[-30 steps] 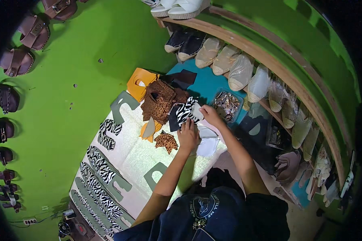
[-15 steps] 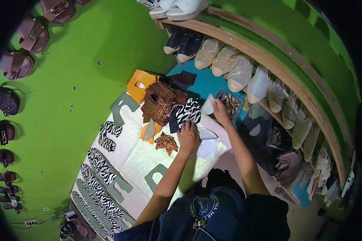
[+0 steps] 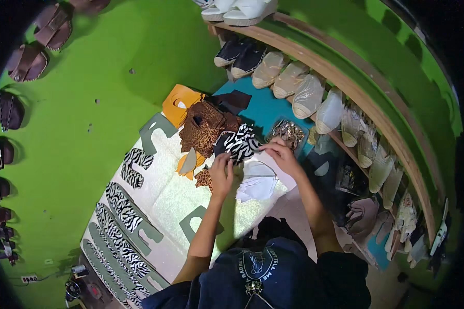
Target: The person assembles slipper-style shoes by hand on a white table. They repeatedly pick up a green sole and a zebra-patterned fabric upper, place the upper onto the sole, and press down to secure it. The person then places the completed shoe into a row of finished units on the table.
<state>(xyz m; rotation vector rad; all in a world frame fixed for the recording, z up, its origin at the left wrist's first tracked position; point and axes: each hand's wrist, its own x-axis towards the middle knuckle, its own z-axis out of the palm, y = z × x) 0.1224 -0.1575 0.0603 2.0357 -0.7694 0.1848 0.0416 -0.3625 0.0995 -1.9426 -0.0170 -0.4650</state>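
Observation:
A small heap of zebra-print cut pieces (image 3: 244, 144) with dark backing lies on the pale worktable (image 3: 175, 188). At the heap's lower left edge is my left hand (image 3: 222, 176), its fingers bent and closed on the zebra-print material. My right hand (image 3: 283, 155) pinches the heap's right edge between thumb and fingers. Below, between my forearms, white cut pieces (image 3: 258, 186) lie loosely stacked. Beside my left hand sits a leopard-print piece (image 3: 203, 178), partly covered by that hand.
Brown leopard-print pieces (image 3: 203, 131) and yellow pieces (image 3: 180, 103) are piled behind. Grey-green and zebra strips (image 3: 121, 234) lie along the left edge. A clear tub of metal bits (image 3: 288, 131) stands beyond my right hand. Shoes (image 3: 308, 95) line the wooden shelf (image 3: 340, 62) at right.
My right hand has come down from beside the tub to the zebra-print heap, without the white piece it held. My left hand has shifted left. The white stack looks more spread. The view has moved slightly.

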